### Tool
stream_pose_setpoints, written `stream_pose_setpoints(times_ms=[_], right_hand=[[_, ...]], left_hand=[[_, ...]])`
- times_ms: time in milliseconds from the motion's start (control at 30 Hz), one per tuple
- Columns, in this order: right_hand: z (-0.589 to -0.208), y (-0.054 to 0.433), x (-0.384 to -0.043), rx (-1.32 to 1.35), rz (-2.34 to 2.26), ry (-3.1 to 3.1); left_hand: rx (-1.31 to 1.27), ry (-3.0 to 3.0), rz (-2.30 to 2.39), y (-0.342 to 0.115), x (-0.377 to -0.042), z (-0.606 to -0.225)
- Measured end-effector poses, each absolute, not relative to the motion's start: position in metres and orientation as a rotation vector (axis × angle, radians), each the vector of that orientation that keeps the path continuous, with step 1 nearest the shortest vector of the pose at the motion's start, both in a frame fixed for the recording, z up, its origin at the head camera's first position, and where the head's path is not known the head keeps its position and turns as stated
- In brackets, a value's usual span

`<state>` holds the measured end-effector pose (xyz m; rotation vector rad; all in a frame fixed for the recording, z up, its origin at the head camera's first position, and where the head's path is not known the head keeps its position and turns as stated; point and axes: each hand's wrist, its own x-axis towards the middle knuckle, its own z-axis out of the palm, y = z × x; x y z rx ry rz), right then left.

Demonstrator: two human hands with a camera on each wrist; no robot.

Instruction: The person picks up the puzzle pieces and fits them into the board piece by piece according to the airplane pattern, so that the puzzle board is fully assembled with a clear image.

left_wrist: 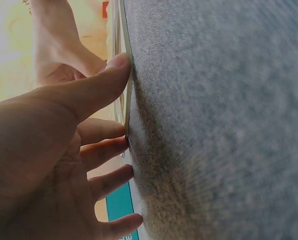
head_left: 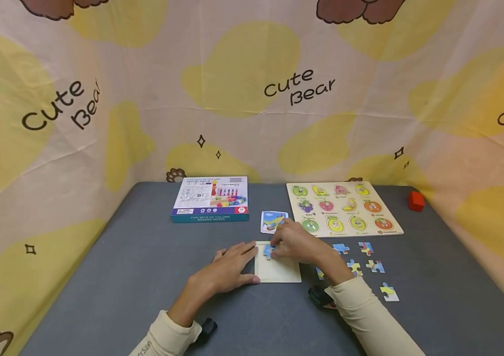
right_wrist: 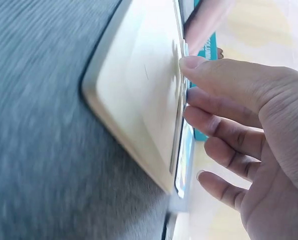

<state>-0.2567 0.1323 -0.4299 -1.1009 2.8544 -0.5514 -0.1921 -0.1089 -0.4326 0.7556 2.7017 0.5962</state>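
Note:
A square cream puzzle tray lies flat on the table between the hands. My left hand rests along its left side, the thumb by the near corner and the fingers spread toward the far one. Over the tray's far left part, my right hand pinches a blue jigsaw piece between thumb and fingertips, close above the tray floor. In the right wrist view the thumb partly hides this piece. Just beyond the tray lies a picture card, partly covered by the right hand.
Several loose jigsaw pieces lie to the right of the tray, some behind the right forearm. A boxed toy set stands at the back left, a fruit puzzle board at the back right. A red block sits near the far right corner.

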Motion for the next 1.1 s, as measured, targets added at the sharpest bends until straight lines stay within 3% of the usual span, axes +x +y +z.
stream_pose_setpoints(times_ms=[733, 1100], right_hand=[[-0.435, 0.117, -0.258, -1.073, -0.52, 2.947], [-0.434, 0.119, -0.254, -1.025, -0.585, 2.935]], left_hand=[[0.78, 2.705, 0.624, -0.109, -0.192, -0.432], [0.929, 2.666, 0.587, -0.107, -0.192, -0.434]])
